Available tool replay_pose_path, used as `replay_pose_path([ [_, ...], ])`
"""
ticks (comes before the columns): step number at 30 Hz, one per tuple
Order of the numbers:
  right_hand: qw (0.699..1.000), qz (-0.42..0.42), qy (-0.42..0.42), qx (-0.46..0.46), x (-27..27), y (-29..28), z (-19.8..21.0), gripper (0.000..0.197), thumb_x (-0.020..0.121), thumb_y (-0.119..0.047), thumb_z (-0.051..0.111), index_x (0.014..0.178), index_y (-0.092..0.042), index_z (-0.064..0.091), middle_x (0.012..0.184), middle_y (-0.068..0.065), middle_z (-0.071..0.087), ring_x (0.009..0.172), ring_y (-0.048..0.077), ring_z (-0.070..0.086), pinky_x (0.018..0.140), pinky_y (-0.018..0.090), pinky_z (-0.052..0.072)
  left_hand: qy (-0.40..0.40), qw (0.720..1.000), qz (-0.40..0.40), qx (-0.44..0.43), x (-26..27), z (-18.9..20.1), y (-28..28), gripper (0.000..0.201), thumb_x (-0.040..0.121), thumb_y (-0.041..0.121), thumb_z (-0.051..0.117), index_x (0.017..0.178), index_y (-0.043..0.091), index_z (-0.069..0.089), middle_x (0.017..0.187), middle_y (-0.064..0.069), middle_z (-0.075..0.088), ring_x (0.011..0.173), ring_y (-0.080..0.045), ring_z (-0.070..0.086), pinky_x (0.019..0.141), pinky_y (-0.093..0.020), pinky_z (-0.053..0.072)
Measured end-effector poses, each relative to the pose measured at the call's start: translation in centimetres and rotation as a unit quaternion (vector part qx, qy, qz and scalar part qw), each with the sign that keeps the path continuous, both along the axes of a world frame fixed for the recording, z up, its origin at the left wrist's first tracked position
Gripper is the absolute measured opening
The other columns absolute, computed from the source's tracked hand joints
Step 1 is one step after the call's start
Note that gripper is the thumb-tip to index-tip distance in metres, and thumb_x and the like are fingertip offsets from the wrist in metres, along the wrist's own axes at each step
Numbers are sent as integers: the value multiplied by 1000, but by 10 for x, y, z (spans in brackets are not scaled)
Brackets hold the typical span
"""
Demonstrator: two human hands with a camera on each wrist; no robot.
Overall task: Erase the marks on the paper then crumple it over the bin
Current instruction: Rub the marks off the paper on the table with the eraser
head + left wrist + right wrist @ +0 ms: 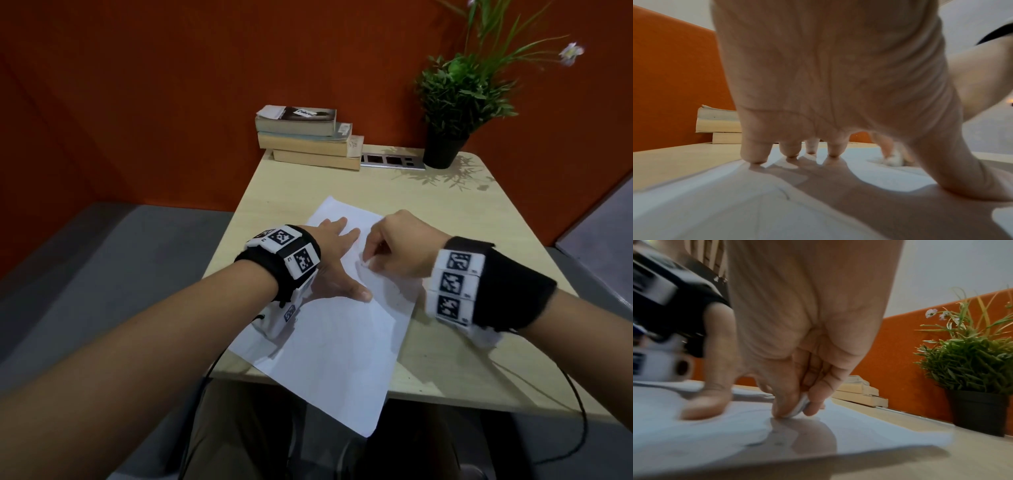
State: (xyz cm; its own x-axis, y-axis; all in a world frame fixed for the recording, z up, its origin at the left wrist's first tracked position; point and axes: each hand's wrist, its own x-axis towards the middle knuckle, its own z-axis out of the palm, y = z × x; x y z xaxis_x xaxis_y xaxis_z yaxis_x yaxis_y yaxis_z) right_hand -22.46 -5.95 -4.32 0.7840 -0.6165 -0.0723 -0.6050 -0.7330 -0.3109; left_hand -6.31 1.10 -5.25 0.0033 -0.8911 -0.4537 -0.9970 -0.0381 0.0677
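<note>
A white sheet of paper point(329, 342) lies at an angle on the light wooden table point(445, 370), its near corner hanging over the front edge. My left hand point(337, 263) lies flat on the paper's upper left part, fingers spread and pressing it down point(754, 155). My right hand point(387, 250) pinches a small white eraser point(365, 263) between thumb and fingers, its tip on the paper point(799, 407). Faint pencil marks point(764, 434) show on the sheet beside the eraser. No bin is in view.
A stack of three books point(305, 137) stands at the table's back edge, with a grey socket strip point(392, 160) and a potted plant point(455, 102) to its right. Orange partition walls stand behind and to the left. Cables hang from both wrists.
</note>
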Motion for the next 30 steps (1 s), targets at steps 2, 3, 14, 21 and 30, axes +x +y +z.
replay_pose_path([
  [2,999,27,18,13,-15,15,1,13,78,-15,70,84,-23,79,85,-13,73,79,2,65,73,16,53,-7,1000,5,5,-2,2,1,132,66,90,58,158,31,-15,166,6,-22,154,-16,-13,121,-48,11],
  [3,999,41,29,18,-21,19,2,15,78,-14,70,85,-23,79,86,-14,72,78,0,64,70,10,49,-7,1000,7,3,-3,2,1,131,66,90,58,158,31,-15,166,6,-22,154,-16,-13,122,-48,11],
  [14,1000,-23,-10,-14,23,-21,1,15,79,-12,69,85,-21,79,85,-5,73,77,13,68,77,29,59,20,1000,-4,3,0,5,1,124,65,89,60,156,44,-11,168,3,-15,154,-19,-11,120,-53,14],
  [21,1000,18,21,5,-8,4,-3,15,79,-12,69,82,-24,77,83,-13,72,77,3,66,71,20,54,-22,1000,4,4,-4,2,2,131,66,91,56,158,31,-15,166,6,-21,154,-16,-12,121,-48,14],
  [30,999,24,36,7,-4,-1,0,16,78,-16,68,86,-26,77,87,-13,71,81,5,66,76,24,56,-22,1000,4,12,-5,8,2,127,70,88,56,158,32,-15,166,6,-21,153,-16,-13,121,-49,12],
])
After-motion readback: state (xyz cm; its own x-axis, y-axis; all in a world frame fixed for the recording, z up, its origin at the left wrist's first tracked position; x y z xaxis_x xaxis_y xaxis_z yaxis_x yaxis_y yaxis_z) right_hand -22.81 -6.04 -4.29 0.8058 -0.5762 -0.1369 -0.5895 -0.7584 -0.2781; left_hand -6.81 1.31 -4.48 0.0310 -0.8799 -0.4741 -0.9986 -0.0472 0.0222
